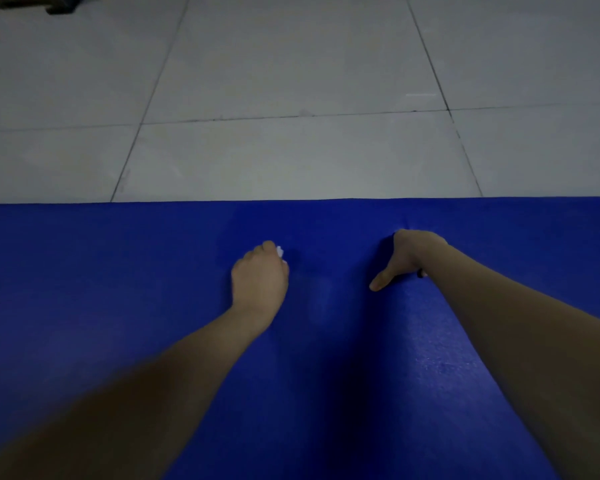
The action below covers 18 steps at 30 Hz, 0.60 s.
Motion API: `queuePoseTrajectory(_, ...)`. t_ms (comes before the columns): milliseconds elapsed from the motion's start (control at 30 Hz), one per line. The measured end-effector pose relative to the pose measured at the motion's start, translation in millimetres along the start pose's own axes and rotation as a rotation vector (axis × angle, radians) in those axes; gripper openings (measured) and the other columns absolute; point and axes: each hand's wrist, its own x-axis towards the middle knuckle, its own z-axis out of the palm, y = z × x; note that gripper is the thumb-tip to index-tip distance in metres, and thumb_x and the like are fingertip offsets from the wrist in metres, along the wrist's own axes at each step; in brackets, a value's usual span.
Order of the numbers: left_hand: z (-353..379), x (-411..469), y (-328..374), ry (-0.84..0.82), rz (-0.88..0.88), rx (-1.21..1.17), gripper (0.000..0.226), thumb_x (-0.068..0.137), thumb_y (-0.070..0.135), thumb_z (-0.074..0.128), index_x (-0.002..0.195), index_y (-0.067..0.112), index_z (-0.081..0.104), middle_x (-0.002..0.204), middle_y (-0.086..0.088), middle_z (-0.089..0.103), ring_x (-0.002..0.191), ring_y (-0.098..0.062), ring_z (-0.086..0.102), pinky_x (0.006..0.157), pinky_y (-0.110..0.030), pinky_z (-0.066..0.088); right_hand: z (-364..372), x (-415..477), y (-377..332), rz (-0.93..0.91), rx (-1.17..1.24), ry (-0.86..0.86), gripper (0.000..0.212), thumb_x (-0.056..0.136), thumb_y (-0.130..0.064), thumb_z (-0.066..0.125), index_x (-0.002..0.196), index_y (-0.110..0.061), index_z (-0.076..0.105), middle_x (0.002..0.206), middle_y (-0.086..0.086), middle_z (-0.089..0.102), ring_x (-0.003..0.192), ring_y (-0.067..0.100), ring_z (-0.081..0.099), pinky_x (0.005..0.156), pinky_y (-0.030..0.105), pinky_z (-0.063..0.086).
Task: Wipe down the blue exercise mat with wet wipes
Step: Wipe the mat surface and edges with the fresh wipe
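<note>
The blue exercise mat (118, 289) lies flat across the lower half of the view, its far edge running level against the floor. My left hand (260, 278) is curled round a white wet wipe (280, 252) and presses it onto the mat near the middle; only a small white bit of the wipe shows past the knuckles. My right hand (404, 259) rests on the mat to the right, thumb spread out toward the left, the fingers bent down and out of sight. A slight pucker in the mat shows just beyond that hand.
Pale grey floor tiles (291, 64) with dark grout lines fill the area beyond the mat. A dark object (32, 3) sits at the top left corner of the view.
</note>
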Motion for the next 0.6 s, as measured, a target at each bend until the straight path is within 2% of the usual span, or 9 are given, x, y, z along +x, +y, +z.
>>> queuePoseTrajectory(133, 10.4, -18.1, 71.5, -0.038, 0.175, 0.028, 0.024, 0.099, 0.023, 0.059, 0.076, 0.015, 0.057, 0.065, -0.003, 0.057, 0.055, -0.021, 0.055, 0.052, -0.032, 0.035, -0.6, -2.5, 1.7, 0.001, -0.014, 0.019, 0.105, 0.04, -0.079, 0.085, 0.114, -0.018, 0.043, 0.096, -0.002, 0.057, 0.097, 0.026, 0.065, 0.088, 0.039, 0.054)
queuePoseTrajectory(267, 7.5, -38.4, 109.5, -0.035, 0.341, 0.066, 0.023, 0.095, 0.025, 0.067, 0.075, 0.016, 0.059, 0.061, -0.001, 0.057, 0.053, -0.018, 0.055, 0.055, -0.033, 0.045, 0.5, -3.8, -0.1, 0.017, -0.03, 0.046, 0.112, 0.042, -0.081, 0.083, 0.125, -0.016, 0.046, 0.096, -0.001, 0.059, 0.092, 0.024, 0.065, 0.081, 0.035, 0.051)
queuePoseTrajectory(400, 1.6, -24.8, 68.9, 0.001, 0.345, 0.119, 0.025, 0.088, 0.026, 0.075, 0.072, 0.015, 0.058, 0.058, -0.002, 0.057, 0.052, -0.021, 0.054, 0.055, -0.033, 0.042, -0.2, -2.3, -0.2, 0.007, -0.01, 0.033, 0.113, 0.039, -0.08, 0.084, 0.125, -0.017, 0.045, 0.102, -0.002, 0.06, 0.093, 0.024, 0.064, 0.085, 0.037, 0.052)
queuePoseTrajectory(500, -6.4, -17.4, 9.9, -0.011, 0.24, 0.091, 0.031, 0.083, 0.02, 0.08, 0.068, 0.014, 0.054, 0.054, -0.004, 0.052, 0.046, -0.024, 0.049, 0.05, -0.031, 0.032, 0.6, -0.6, 1.4, 0.006, 0.0, 0.02, 0.109, 0.039, -0.078, 0.086, 0.12, -0.018, 0.042, 0.105, -0.001, 0.059, 0.097, 0.025, 0.064, 0.091, 0.041, 0.054)
queuePoseTrajectory(600, -17.9, -17.3, -56.0, 0.012, 0.084, 0.105, 0.03, 0.091, 0.019, 0.071, 0.071, 0.011, 0.05, 0.058, -0.009, 0.052, 0.048, -0.028, 0.049, 0.051, -0.032, 0.03, 2.9, 0.5, 1.7, 0.005, -0.01, 0.019, 0.109, 0.039, -0.079, 0.086, 0.118, -0.018, 0.043, 0.106, -0.001, 0.059, 0.098, 0.026, 0.064, 0.094, 0.044, 0.054)
